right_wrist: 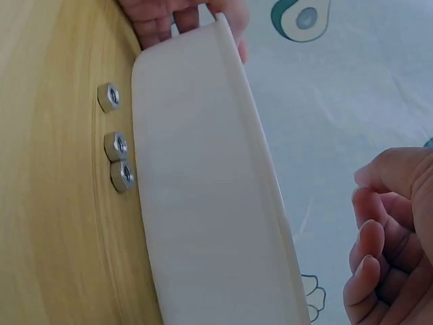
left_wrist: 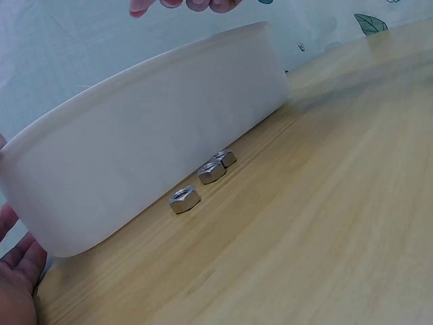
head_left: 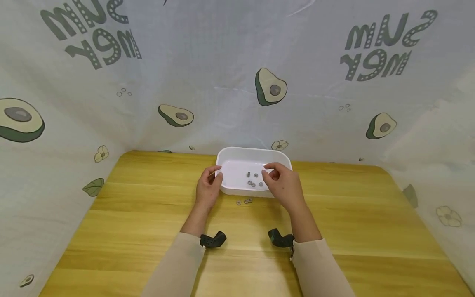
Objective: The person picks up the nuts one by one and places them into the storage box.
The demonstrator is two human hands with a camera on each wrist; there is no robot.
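Observation:
A white tray (head_left: 233, 192) sits toward the back of the table. At its left end, my left hand (head_left: 208, 187) grips the rim and wall between thumb and fingers. Several steel hex nuts (head_left: 253, 184) lie inside it, mostly toward the right; the wrist views hide them behind the wall. Over the tray's right end hovers my right hand (head_left: 283, 183), its fingers loosely bent and thumb near the index fingertip (right_wrist: 365, 196), no nut showing between them. Three more hex nuts (left_wrist: 211, 172) lie on the wood along the tray's near side, two close together and one slightly apart.
The wooden table (head_left: 148, 231) extends to both sides and in front of the tray. Behind it hangs a pale curtain (head_left: 222, 74) printed with avocados, close to the tray's back wall. Black wrist mounts (head_left: 213, 240) stick out from both sleeves.

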